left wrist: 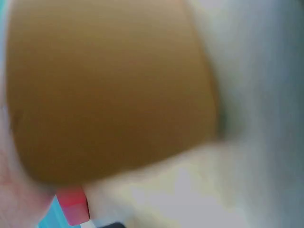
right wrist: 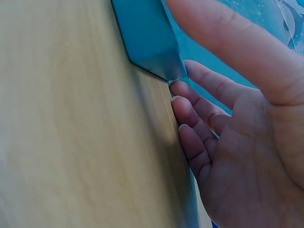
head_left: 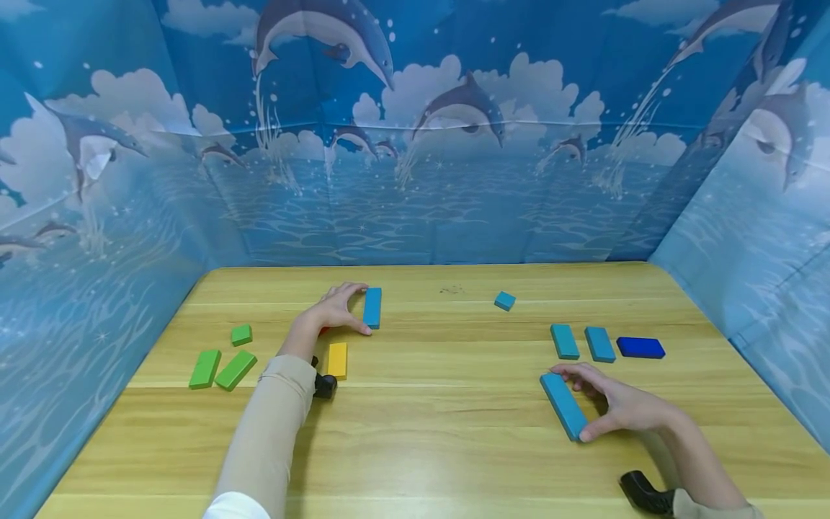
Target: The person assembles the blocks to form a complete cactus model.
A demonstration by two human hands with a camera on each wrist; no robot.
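Observation:
On the left of the table, my left hand (head_left: 337, 308) spans a long blue block (head_left: 372, 308), with fingertips at its far end and the thumb at its near end. A red block (left wrist: 73, 206) lies beneath that hand, mostly hidden in the head view. Just nearer stands a yellow block (head_left: 337, 360). My right hand (head_left: 622, 407) pinches another long blue block (head_left: 563, 406) lengthwise, thumb at the near end and index finger at the far end; the other fingers are curled in the right wrist view. A blurred brown shape covers most of the left wrist view.
Several green blocks (head_left: 206, 369) lie at the left. Two shorter blue blocks (head_left: 565, 342) and a dark blue block (head_left: 640, 347) sit beyond the right hand. A small blue block (head_left: 504, 300) is near the back edge. A dolphin-print curtain (head_left: 428, 202) encloses the wooden table (head_left: 428, 447).

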